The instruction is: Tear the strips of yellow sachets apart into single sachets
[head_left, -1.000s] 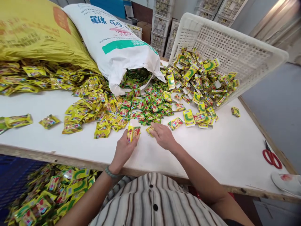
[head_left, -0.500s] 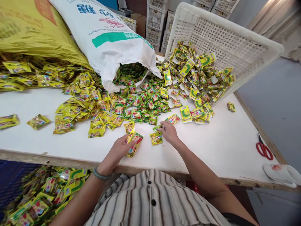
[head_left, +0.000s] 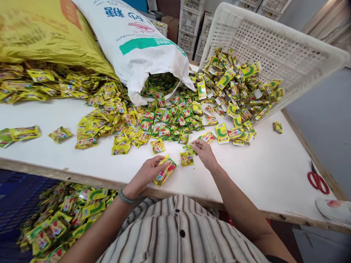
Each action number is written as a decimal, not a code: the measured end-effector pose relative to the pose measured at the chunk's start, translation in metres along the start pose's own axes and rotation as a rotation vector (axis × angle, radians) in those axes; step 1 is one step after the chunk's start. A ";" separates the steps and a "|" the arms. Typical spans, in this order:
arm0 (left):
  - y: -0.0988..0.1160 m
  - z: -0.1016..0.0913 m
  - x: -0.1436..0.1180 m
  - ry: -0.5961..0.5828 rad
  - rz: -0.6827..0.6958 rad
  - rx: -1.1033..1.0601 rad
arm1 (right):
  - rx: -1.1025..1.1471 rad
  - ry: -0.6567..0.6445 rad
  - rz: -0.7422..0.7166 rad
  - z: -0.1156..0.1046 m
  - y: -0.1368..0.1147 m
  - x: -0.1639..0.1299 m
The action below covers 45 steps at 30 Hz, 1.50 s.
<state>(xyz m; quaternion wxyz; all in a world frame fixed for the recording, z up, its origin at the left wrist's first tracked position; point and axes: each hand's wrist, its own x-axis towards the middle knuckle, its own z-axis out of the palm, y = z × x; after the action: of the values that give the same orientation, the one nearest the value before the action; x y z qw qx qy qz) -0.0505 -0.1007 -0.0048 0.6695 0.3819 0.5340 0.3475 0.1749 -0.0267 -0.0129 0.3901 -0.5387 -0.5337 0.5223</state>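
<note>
My left hand (head_left: pixel 146 174) grips a small stack of green and yellow sachets (head_left: pixel 165 171) just above the white table's near edge. My right hand (head_left: pixel 204 151) lies flat on the table, fingertips pinching a green sachet (head_left: pixel 189 149). A single yellow sachet (head_left: pixel 187 159) lies between the two hands. Another loose sachet (head_left: pixel 157 146) lies just beyond my left hand. Behind them spreads a wide pile of loose sachets (head_left: pixel 153 120).
A white woven sack (head_left: pixel 137 44) spills sachets at the back. A yellow sack (head_left: pixel 41 33) lies to its left. A tipped white crate (head_left: pixel 274 47) holds flat packets. Red scissors (head_left: pixel 317 180) lie at the right edge. A blue bin (head_left: pixel 16 197) of packed sachets stands below the table.
My left hand lowered its sachets from upright to nearly flat and drew toward the table edge. My right hand shifted right to a green sachet, leaving one yellow sachet on the table.
</note>
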 end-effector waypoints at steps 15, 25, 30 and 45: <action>0.002 0.004 -0.008 -0.120 -0.061 -0.290 | 0.180 -0.413 0.038 0.013 -0.014 -0.025; -0.001 0.010 -0.002 -0.047 -0.060 -0.257 | -0.387 -0.071 -0.274 0.020 -0.003 -0.026; 0.002 0.002 -0.001 0.074 -0.057 -0.252 | -0.792 -0.214 -0.459 -0.001 0.013 -0.036; 0.008 0.005 -0.003 -0.010 -0.053 -0.071 | -0.156 -0.328 -0.097 0.002 -0.011 -0.024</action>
<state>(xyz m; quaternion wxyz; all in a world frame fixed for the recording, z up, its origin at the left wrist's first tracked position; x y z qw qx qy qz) -0.0469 -0.1002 0.0040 0.6943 0.3452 0.5280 0.3465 0.1740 -0.0495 0.0011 0.2795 -0.4489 -0.6543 0.5406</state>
